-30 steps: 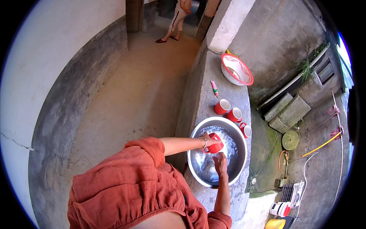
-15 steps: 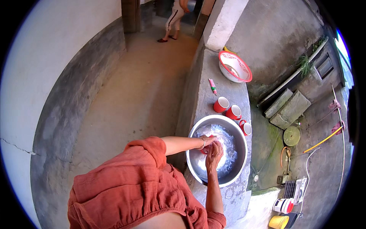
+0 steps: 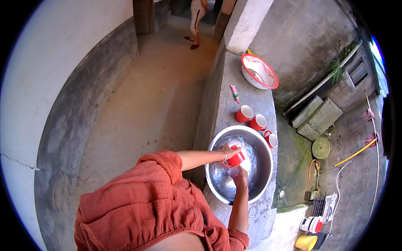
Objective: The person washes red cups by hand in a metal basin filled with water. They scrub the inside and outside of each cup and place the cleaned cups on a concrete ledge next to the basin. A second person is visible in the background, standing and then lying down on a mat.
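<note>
A large metal basin [image 3: 268,167] with water in it stands on the concrete ledge. Over the water, my left hand [image 3: 228,151] grips a red mug [image 3: 235,160], which is tilted. My right hand [image 3: 239,174] is just below the mug, low in the basin; its fingers are blurred among bright water, so whether they hold anything is unclear. Beyond the rim stand three red mugs with white insides: one on the left [image 3: 243,113], one in the middle [image 3: 258,122] and one close against the basin on the right [image 3: 271,139].
A tube [image 3: 234,93] lies farther along the ledge [image 3: 228,75], before a red-rimmed enamel basin [image 3: 266,69]. A pillar [image 3: 247,25] rises at the far end. Buckets [image 3: 306,242] stand low on the right. Another person [image 3: 196,21] stands at the far end of the passage.
The red mug has come up into clearer view in my left hand. My right hand has moved from beside it to lower in the basin. The other person has shifted their feet.
</note>
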The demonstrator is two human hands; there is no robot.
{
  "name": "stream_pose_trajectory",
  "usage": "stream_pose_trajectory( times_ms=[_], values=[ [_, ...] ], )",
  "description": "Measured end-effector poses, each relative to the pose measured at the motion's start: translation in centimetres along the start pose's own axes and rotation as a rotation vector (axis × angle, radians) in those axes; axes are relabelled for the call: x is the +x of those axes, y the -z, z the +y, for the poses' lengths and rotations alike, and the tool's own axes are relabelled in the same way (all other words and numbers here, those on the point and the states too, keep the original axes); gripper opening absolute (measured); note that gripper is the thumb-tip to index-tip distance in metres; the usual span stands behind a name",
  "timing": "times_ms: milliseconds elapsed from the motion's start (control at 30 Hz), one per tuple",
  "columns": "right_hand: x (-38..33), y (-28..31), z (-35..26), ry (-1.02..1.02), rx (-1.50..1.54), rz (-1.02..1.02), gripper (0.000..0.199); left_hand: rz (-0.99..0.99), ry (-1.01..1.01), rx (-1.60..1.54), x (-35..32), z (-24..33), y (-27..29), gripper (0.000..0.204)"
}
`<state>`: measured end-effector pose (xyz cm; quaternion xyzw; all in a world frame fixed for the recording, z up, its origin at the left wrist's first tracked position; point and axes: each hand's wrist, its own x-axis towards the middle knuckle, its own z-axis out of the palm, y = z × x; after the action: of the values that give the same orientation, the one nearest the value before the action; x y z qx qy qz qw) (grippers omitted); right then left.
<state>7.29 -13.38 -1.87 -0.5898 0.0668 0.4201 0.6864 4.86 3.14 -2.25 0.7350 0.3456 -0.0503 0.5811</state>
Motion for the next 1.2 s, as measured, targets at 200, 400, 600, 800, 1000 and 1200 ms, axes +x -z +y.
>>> stream_pose_trajectory(
  times_ms=[200,400,600,800,1000,1200],
  values=[
    [1.1,1.2,0.4,0.189,-0.400,0.217,0.031,0.018,0.124,-0.019,-1.2,0.9,0.3,0.100],
    [-1.3,-3.0,-1.5,0.210,0.528,-0.155,0.039,-0.154,0.148,-0.331,-2.2,1.5,1.0,0.072],
    [-4.0,-5.2,-1.5,0.649,-0.860,0.094,0.028,-0.306,0.239,-0.497,-1.6,1.4,1.2,0.066],
    [-2.4,-2.2,-1.1,0.797,-0.951,-0.269,0.043,-0.430,0.274,-0.622,-1.1,1.2,0.2,0.058],
    [-4.4,-7.2,-1.6,0.653,-0.090,0.055,0.046,-0.092,0.005,-0.353,-0.6,1.5,-0.1,0.067],
    [-4.5,-4.0,-1.6,1.009,-1.046,-0.003,0.023,-0.708,0.280,-0.659,-1.7,2.8,2.7,0.058]
  ],
)
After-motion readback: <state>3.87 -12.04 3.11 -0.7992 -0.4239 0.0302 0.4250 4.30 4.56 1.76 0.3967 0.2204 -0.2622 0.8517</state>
